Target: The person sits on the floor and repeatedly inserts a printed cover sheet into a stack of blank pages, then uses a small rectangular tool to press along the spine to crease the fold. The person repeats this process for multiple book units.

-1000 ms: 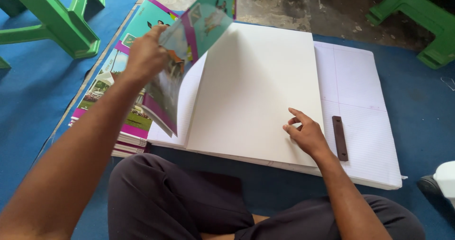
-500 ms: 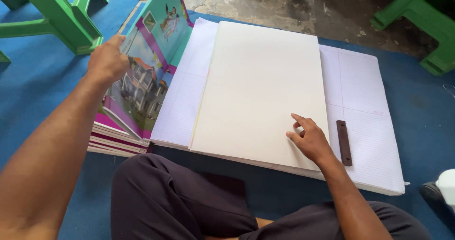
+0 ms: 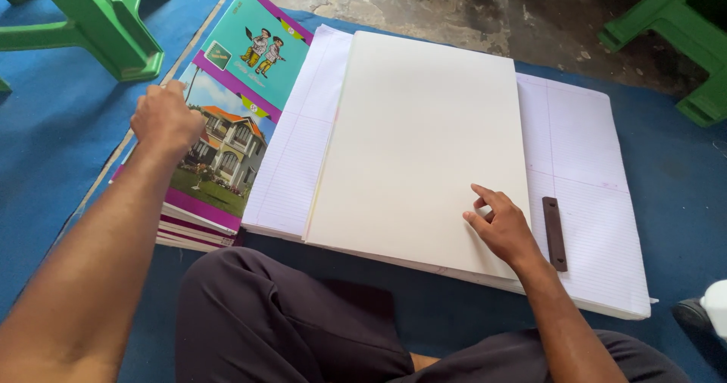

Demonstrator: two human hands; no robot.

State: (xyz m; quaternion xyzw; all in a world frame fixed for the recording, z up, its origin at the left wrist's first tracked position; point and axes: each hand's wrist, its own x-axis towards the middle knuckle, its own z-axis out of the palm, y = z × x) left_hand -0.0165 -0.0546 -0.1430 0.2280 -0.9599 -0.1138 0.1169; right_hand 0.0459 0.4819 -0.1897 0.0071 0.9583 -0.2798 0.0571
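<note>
Head view: the printed cover, which was lifted and half turned a second ago, is now laid flat on the stack of covers at the left of the frame. Its teal upper part and the house picture are seen face up. The left hand is resting on the left edge of this cover with the fingers curled down; nothing is gripped in it, only pressed. The stack is placed on the blue mat, just beside the ruled sheets.

The blank white pad in the middle of the frame has not been moved. It is held down by the right hand near its lower right corner, with the fingers spread a little and flat, and nothing is grasped. A dark brown strip is lying on the ruled sheets just to the right of this hand, apart from it.

From this change it is judged that the turning of one cover is finished and the white pad is fully exposed. Green plastic legs are seen at the upper left and upper right.
</note>
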